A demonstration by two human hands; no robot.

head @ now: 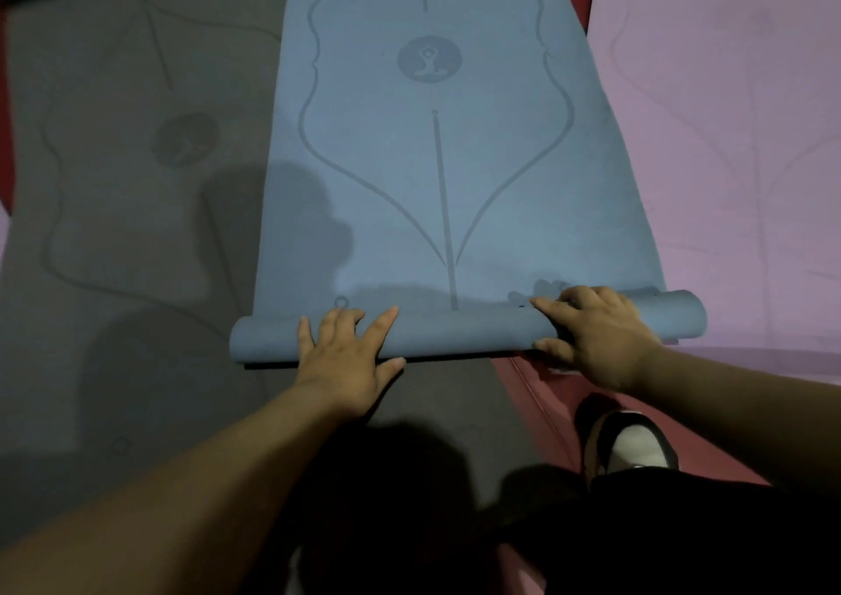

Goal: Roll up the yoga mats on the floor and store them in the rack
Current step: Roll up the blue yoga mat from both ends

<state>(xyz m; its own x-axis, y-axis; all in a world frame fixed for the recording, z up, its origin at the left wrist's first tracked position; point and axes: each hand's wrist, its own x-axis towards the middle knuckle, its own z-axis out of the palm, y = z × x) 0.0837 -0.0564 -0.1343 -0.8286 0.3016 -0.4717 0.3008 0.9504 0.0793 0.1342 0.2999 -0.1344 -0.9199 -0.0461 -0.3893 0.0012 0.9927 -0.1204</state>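
Note:
A blue yoga mat with a printed line pattern lies flat on the floor, running away from me. Its near end is rolled into a short tube lying crosswise. My left hand presses on the left part of the roll with straight, spread fingers. My right hand grips the right part of the roll, fingers over the top and thumb at the near side.
A grey mat lies flat on the left, a pink one on the right, over a red floor. My shoe and dark trouser leg are at the lower right. No rack is in view.

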